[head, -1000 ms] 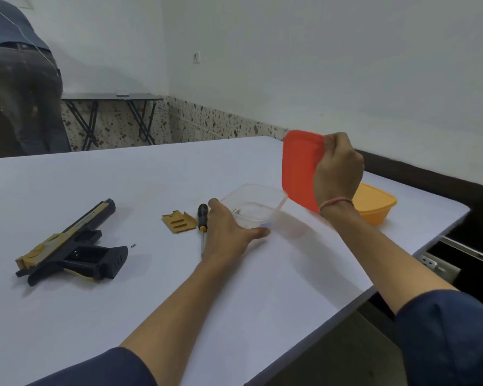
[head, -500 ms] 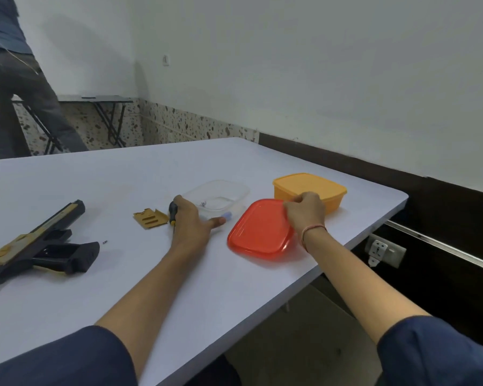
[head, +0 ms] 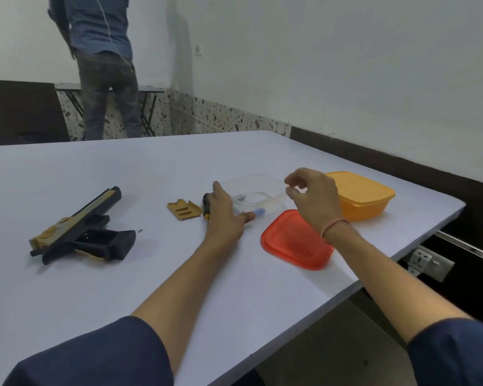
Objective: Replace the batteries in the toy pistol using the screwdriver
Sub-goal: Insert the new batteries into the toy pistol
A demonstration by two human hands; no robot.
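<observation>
The black and gold toy pistol lies on its side at the left of the white table, its grip compartment uncovered. The gold battery cover lies to its right, and a tiny screw sits by the grip. My left hand holds the near left corner of a clear container, thumb along its front. It hides most of the screwdriver. A small blue object shows in the container. My right hand hovers over the container's right side, fingers loosely curled and empty.
A red lid lies flat on the table under my right wrist. An orange lidded box stands behind it near the table's right edge. A wall socket sits below that edge. A person stands at a far table.
My right hand lowered the red lid onto the table, let go of it and rose over the clear container. My left hand stayed on the container.
</observation>
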